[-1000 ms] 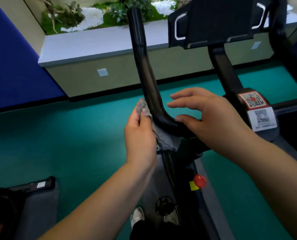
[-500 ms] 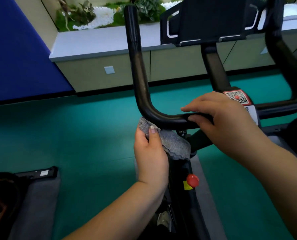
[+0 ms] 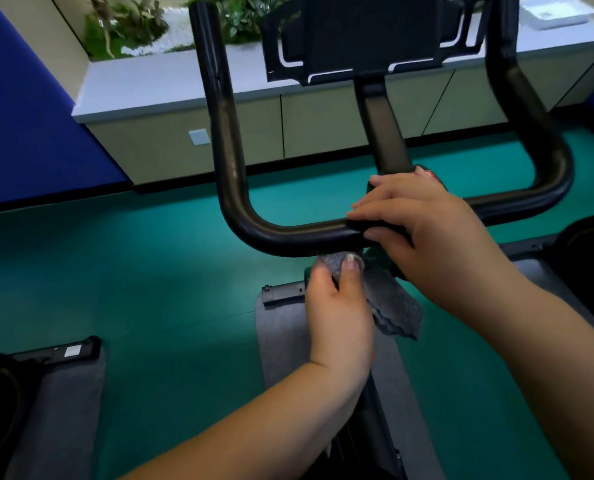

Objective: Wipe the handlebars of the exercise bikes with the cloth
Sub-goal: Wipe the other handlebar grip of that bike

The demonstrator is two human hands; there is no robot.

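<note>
Pinching fuzzy grey cloth under glossy black handlebar, left hand

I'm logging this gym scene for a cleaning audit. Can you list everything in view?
handlebar: one, black, centre
cloth: one, grey, under the handlebar
console holder: one, black, top centre
floor mats: two, grey, under the bikes
floor: teal
cabinets: beige, white top, along the wall
plants: green, behind the counter
left hand: grips the cloth
right hand: holds the handlebar
</note>
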